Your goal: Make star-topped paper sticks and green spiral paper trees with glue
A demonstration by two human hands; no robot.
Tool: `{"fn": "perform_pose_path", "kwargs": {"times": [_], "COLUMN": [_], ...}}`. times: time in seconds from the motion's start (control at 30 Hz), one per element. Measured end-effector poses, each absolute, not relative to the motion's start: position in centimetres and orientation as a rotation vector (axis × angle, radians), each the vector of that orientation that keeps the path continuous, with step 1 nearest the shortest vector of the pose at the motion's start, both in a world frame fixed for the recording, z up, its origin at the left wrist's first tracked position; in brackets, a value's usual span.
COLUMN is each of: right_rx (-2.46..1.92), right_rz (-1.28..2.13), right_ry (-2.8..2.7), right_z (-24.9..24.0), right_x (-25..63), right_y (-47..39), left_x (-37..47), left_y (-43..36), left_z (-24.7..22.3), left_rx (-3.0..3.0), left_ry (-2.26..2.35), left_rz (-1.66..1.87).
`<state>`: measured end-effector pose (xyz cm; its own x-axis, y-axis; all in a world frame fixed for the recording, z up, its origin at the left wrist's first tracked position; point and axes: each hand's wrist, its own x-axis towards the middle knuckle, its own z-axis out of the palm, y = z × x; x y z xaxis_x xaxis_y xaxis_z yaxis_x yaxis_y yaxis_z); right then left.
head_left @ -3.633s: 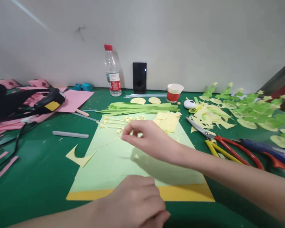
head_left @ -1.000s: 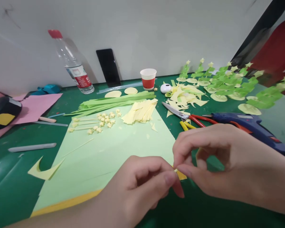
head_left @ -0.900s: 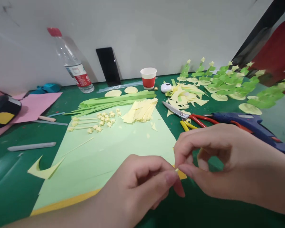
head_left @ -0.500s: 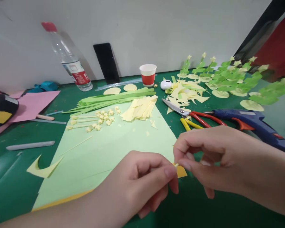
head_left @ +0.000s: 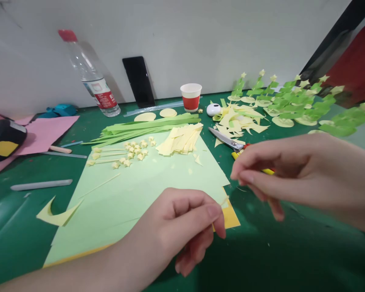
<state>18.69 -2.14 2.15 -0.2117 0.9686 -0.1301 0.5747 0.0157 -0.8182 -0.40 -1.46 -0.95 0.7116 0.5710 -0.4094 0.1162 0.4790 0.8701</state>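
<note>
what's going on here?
A person works over pale green sheets on a green table. The left hand pinches a thin pale piece between thumb and forefinger. The right hand is held apart from it, in front of the scissors; whether it holds anything is unclear. Small pale yellow stars and a pile of pale yellow strips lie on the sheets. Star-topped green paper plants stand at right.
</note>
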Motion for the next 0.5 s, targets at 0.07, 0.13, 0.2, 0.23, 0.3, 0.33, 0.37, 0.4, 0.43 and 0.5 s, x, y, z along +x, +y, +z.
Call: {"fn": "perform_pose_path", "kwargs": {"times": [0.07,0.13,0.2,0.23,0.3,0.33,0.37,0.4,0.43,0.5], "right_rx": [-1.542,-1.535,-1.549,-1.571,-1.606,-1.613,-1.620,-1.619,-1.607,-1.569], "right_rz": [1.296,1.362,1.321,1.283,1.272,1.307,1.341,1.374,1.397,1.398], "right_ry": [-1.823,-1.807,-1.772,-1.739,-1.672,-1.647,-1.630,-1.633,-1.662,-1.767], "right_z": [2.1,2.1,2.1,2.1,2.0,2.0,1.9,1.8,1.8,1.7], "right_x": [18.5,18.1,17.6,17.4,17.1,17.0,17.0,17.1,17.2,17.3], "right_y": [-2.3,-2.7,-3.1,-3.3,-3.5,-3.6,-3.6,-3.5,-3.4,-3.2], "left_x": [-0.5,-0.4,-0.4,-0.3,-0.3,-0.2,-0.2,-0.2,-0.2,-0.2], "left_y": [-1.6,-1.7,-1.6,-1.6,-1.5,-1.4,-1.4,-1.4,-1.4,-1.4], "left_z": [-1.0,-1.0,-0.8,-0.7,-0.5,-0.5,-0.5,-0.5,-0.5,-0.5], "left_rx": [1.029,1.017,1.018,1.019,1.026,1.033,1.043,1.056,1.068,1.080], "left_ry": [0.738,0.741,0.762,0.773,0.784,0.784,0.784,0.785,0.788,0.795], "left_rz": [0.342,0.331,0.297,0.280,0.264,0.265,0.263,0.259,0.256,0.250]}}
